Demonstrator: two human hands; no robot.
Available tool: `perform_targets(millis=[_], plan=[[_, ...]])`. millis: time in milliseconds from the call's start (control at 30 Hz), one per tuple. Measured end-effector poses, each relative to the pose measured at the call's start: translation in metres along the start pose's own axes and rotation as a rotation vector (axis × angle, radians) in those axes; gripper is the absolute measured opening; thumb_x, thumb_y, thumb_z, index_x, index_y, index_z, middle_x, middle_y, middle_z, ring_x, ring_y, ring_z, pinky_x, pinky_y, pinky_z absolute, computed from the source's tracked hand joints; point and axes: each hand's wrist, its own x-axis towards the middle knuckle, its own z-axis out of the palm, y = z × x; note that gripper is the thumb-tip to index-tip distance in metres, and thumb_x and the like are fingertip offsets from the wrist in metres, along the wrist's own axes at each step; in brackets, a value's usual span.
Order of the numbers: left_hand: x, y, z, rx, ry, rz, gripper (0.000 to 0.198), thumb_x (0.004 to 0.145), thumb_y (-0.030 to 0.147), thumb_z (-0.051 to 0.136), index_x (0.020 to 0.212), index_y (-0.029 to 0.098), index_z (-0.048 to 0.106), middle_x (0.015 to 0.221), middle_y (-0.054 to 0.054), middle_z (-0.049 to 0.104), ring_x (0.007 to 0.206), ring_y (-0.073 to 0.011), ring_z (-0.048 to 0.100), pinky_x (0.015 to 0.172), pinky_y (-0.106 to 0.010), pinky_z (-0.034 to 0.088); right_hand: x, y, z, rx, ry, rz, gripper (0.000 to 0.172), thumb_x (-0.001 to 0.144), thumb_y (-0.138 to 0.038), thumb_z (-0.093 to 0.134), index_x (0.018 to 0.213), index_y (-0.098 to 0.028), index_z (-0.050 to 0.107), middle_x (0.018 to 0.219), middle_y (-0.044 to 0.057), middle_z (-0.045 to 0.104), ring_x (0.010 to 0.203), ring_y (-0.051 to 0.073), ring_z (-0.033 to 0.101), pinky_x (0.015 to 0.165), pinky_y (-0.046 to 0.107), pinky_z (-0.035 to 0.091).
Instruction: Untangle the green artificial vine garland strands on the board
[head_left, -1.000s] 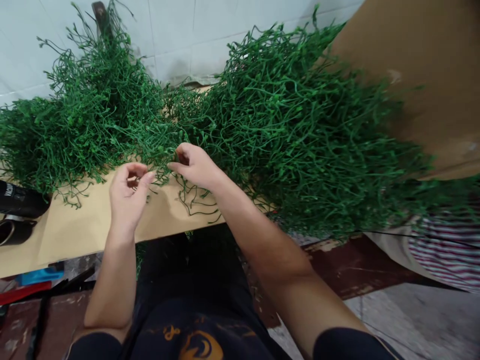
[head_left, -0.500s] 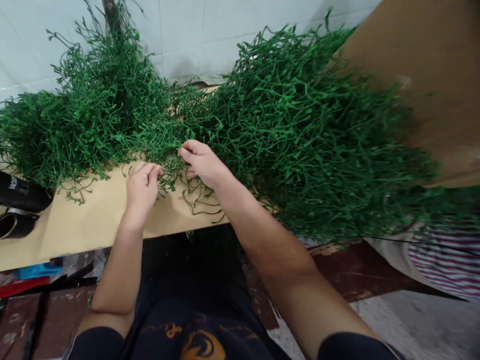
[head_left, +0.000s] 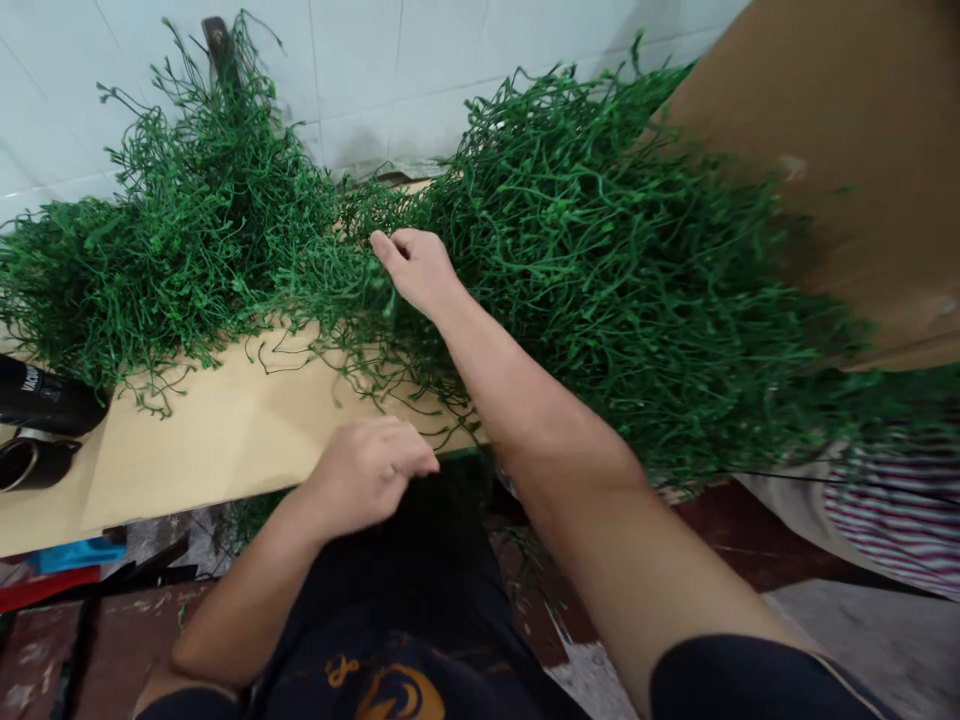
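Two heaps of green plastic vine stems lie on a tan board (head_left: 202,440): a left heap (head_left: 172,240) and a larger right heap (head_left: 600,270). My right hand (head_left: 416,265) reaches forward between them, fingers curled and pinched on a tuft of stems where the heaps meet. My left hand (head_left: 371,475) hovers near the board's front edge, fingers bent together; whether a thin stem sits in them I cannot make out. Loose stems (head_left: 390,385) trail over the board between my hands.
A black cylindrical object (head_left: 45,400) and a dark ring-shaped thing (head_left: 26,462) lie at the board's left end. A big cardboard sheet (head_left: 847,150) leans at right over striped cloth (head_left: 892,510). White tiled wall (head_left: 360,70) behind. Red and blue items (head_left: 60,565) lie lower left.
My right hand has moved forward and up into the gap between the heaps. My left hand has pulled back toward me and to the right, off the stems to the board's front edge.
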Motion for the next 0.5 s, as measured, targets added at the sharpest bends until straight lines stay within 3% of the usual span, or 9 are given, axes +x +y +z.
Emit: perform_targets(millis=[133,200,300,367,433,500], plan=[[0.01,-0.01,-0.016,0.086,0.102,-0.227,0.018,0.084,0.033,0.053,0.092,0.019,0.062,0.093,-0.008,0.062,0.089,-0.0192,0.057,0.078,-0.033,0.045,-0.013,-0.019,-0.012,0.248,-0.366,-0.034,0.029,0.087,-0.031,0.051,0.062,-0.017,0.043,0.059,-0.003,0.032,0.059,0.009,0.032,0.057,0.026,0.03],[0.014,-0.018,-0.025,0.075,0.235,-0.287,0.023,0.082,0.04,0.056,0.092,0.02,0.062,0.092,-0.006,0.061,0.089,-0.0184,0.057,0.079,-0.032,0.045,-0.019,-0.025,-0.015,0.297,-0.508,0.007,0.018,0.084,-0.021,0.055,0.068,-0.016,0.048,0.059,-0.004,0.037,0.057,0.008,0.033,0.054,0.025,0.03],[0.02,-0.03,-0.033,0.028,0.546,-0.377,0.027,0.083,0.045,0.053,0.084,0.018,0.059,0.083,-0.004,0.058,0.078,-0.014,0.055,0.07,-0.027,0.045,-0.023,-0.024,-0.014,0.288,-0.467,0.024,0.02,0.083,-0.016,0.053,0.065,-0.016,0.047,0.056,-0.005,0.035,0.055,0.008,0.031,0.053,0.025,0.028],[0.026,-0.041,-0.032,0.021,0.684,-0.422,0.034,0.077,0.049,0.06,0.091,0.018,0.056,0.092,-0.005,0.057,0.082,-0.0145,0.054,0.069,-0.026,0.044,-0.023,-0.024,-0.011,0.259,-0.394,-0.022,0.026,0.083,-0.016,0.053,0.059,-0.017,0.043,0.054,-0.005,0.033,0.055,0.007,0.029,0.055,0.025,0.026],[0.034,-0.053,-0.027,0.01,0.712,-0.451,0.044,0.07,0.05,0.067,0.096,0.017,0.053,0.098,-0.006,0.056,0.084,-0.0154,0.054,0.069,-0.026,0.044,-0.024,-0.026,-0.007,0.257,-0.369,-0.067,0.027,0.083,-0.015,0.053,0.058,-0.016,0.042,0.054,-0.005,0.032,0.056,0.007,0.028,0.056,0.025,0.025],[0.041,-0.061,-0.022,-0.017,0.653,-0.485,0.038,0.072,0.05,0.065,0.088,0.017,0.053,0.086,-0.004,0.056,0.075,-0.0139,0.053,0.065,-0.026,0.041,-0.025,-0.029,-0.004,0.265,-0.367,-0.096,0.027,0.083,-0.016,0.052,0.058,-0.016,0.042,0.054,-0.005,0.032,0.056,0.007,0.028,0.056,0.025,0.024]])
